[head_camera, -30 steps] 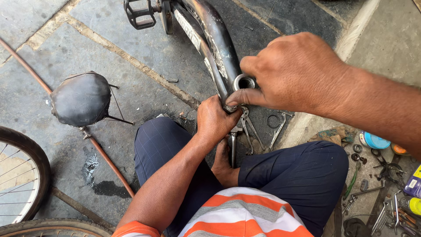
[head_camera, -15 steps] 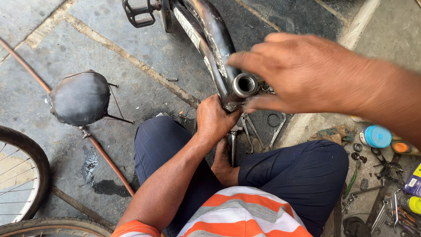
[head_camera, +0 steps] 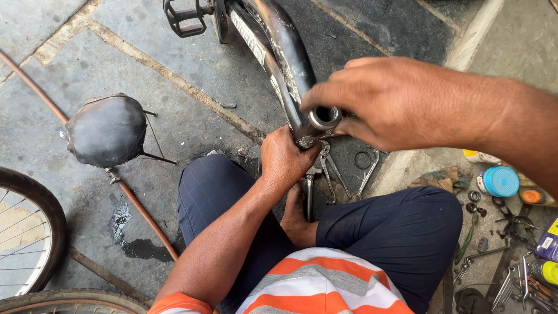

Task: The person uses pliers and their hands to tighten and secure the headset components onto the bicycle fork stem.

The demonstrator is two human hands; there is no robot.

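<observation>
- Bicycle frame (head_camera: 278, 52): lies on the stone floor (head_camera: 87, 64), its tube end raised above the person's lap. It is best held steady while the shell is worked.
- Left hand (head_camera: 286, 160): closed around the frame just below the metal shell.
- Right hand (head_camera: 395, 102): fingers curled at the metal shell (head_camera: 324, 117), pinching its rim; a square, even grip looks advisable.
- Loose tools (head_camera: 325, 174): on the floor beneath the frame end.
</observation>
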